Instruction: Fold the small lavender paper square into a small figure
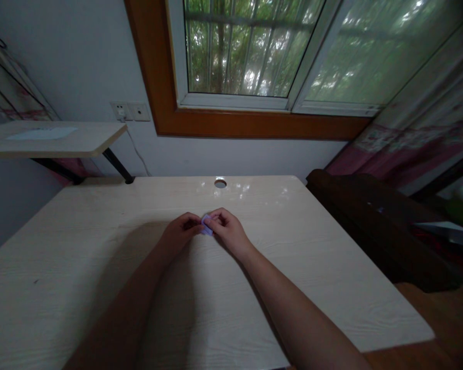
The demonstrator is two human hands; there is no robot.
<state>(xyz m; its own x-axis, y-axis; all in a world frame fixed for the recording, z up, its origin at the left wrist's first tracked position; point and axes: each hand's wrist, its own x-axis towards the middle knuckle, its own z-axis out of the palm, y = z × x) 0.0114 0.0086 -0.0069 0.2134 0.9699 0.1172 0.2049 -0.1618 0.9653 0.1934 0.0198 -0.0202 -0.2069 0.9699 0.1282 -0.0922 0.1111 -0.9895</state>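
A small piece of light purple paper [207, 229], seemingly folded, is held between my two hands just above or on the pale wooden desk [293, 288]. My left hand [180, 231] pinches its left edge with thumb and fingers. From the other side my right hand [230, 232] grips it, the thumb lying across its upper part. Fingers cover much of the paper, so its full shape is hidden.
A raised shelf [100, 144] on black legs stands at the desk's back left, with a pale sheet [42, 133] on it. Near the back edge is a round cable hole [220, 183]. Dark furniture [370, 226] stands right of the desk, below a curtain [416, 118].
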